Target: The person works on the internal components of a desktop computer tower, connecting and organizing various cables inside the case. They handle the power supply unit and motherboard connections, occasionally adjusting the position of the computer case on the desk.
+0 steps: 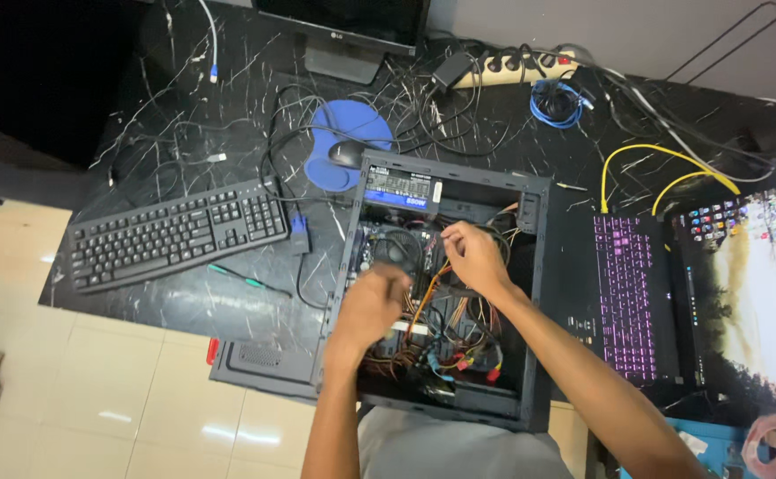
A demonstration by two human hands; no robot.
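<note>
Your right hand (475,257) sits inside the open computer case (539,293), its fingers curled down around a bunch of orange and dark cables (428,297) that run from under your palm toward the bottom of the case. The fingers look closed on that bundle, though the exact pinch is hidden beneath the hand. Your left hand (372,302) is just beside it, blurred, hovering over the middle of the case with its fingers bent; you cannot tell whether it grips anything.

The case lies on its side on the black marbled desk (184,80), its side panel off. Inside it you see the power supply (401,189) along the far edge, a round fan (395,250) just left of your right hand, and a tangle of red, orange and black wires (459,359) near the close edge.

Both forearms come up from the bottom edge, the left nearly straight, the right angled in from the right. A keyboard (175,235) lies to the left, a lit laptop (698,293) to the right.
</note>
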